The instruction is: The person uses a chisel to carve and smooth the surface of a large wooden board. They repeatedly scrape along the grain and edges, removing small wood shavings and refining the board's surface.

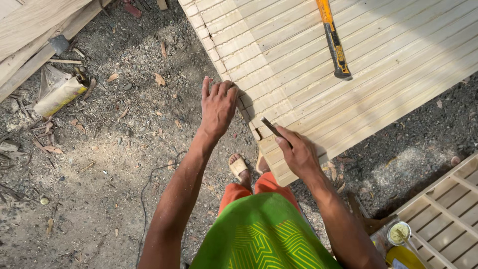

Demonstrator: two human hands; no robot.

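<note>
- Both hands first, head view being all I've got: my left hand [217, 107] is spread flat, fingers pressing down on the near edge of the slatted wood panel [358, 74], right by the stepped ends of the boards.
- Right hand [298, 153] is pinched around a thin dark tool [271, 127], looks like a chisel or a flat pencil, honestly can't tell which. Its tip rests on the panel edge next to a small notch.
- That panel is pale tongue-and-groove style boards, lying flat and running off the top right of the frame. My guess is it's stiff but heavy as one piece, and the thin board ends could chip, so I'd grip it along the long edge rather than by those stepped tips.
- The little tool looks light and rigid. Held low near the tip like this it should steer fine, though it could skid on smooth wood.
- Hammer [333, 42] with a yellow and black handle lies on the panel, well apart from both hands.
- Ground is dirt and wood shavings. A crumpled sack [57, 92] sits off to the left, a slatted frame [448, 219] at bottom right, with a yellow bottle [402, 254] just beside it.
- One sandalled foot [239, 167] shows below the panel edge.
</note>
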